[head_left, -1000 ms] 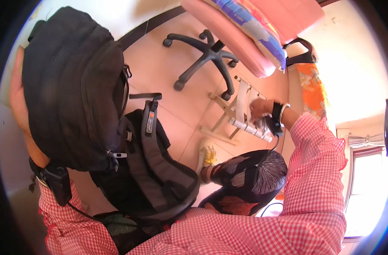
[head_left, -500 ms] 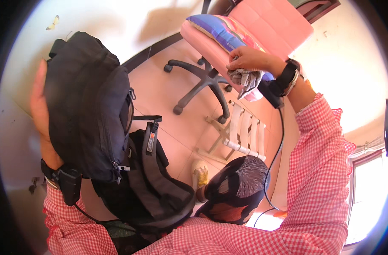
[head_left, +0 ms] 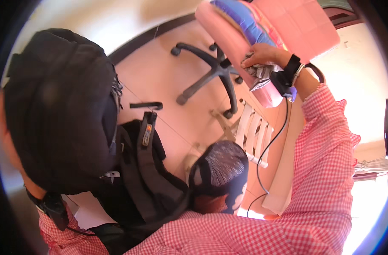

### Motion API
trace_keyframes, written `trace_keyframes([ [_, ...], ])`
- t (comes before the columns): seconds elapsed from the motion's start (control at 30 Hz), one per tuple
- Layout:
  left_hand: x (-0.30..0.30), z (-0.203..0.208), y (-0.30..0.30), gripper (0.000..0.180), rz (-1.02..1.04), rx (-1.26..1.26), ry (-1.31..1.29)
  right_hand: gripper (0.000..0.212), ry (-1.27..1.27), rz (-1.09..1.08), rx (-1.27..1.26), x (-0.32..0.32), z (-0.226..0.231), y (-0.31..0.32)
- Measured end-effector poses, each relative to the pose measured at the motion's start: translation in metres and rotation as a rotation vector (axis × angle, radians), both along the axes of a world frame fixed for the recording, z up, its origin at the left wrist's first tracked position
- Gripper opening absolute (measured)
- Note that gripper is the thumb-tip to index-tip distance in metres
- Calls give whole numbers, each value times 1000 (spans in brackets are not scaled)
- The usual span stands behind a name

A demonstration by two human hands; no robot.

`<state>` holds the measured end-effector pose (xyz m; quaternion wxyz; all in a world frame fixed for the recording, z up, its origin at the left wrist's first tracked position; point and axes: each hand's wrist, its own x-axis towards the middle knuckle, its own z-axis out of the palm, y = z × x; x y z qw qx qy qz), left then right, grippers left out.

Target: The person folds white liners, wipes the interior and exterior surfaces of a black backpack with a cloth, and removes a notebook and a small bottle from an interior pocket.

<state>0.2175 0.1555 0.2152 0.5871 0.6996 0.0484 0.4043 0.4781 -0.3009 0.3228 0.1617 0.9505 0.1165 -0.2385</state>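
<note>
The left hand (head_left: pixel 7 140) is almost wholly hidden behind the black backpack (head_left: pixel 58 110) — only a sliver shows at its left side. Right of the backpack, the right hand's (head_left: pixel 266 55) fingertips sink into a crumpled grey cloth (head_left: pixel 258 73), its kind too bunched to tell.

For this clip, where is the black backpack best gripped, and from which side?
Probably by the shoulder straps, from the person's right. They hang loose below the black backpack, narrow enough to close a hand around, while the bulging body is too wide. The left hand only cradles its far side.
</note>
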Motion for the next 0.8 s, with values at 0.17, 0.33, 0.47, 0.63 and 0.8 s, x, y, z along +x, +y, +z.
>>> trace_keyframes([
  [0.17, 2, -30, 1, 43, 156, 103, 213, 56, 112, 94, -141, 7, -25, -25],
  [0.33, -32, -36, 16, 43, 277, 178, 395, 65, 231, 73, -142, -4, -25, -55],
  [0.47, -42, -44, 23, 43, 324, 209, 504, 55, 223, 75, -164, -1, -33, -99],
  [0.63, -38, -42, 16, 43, 324, 164, 583, 43, 349, 73, -116, 7, -42, -146],
  [0.8, -9, -11, -30, 44, 317, -563, 583, 41, 349, 139, -30, 9, -50, -153],
])
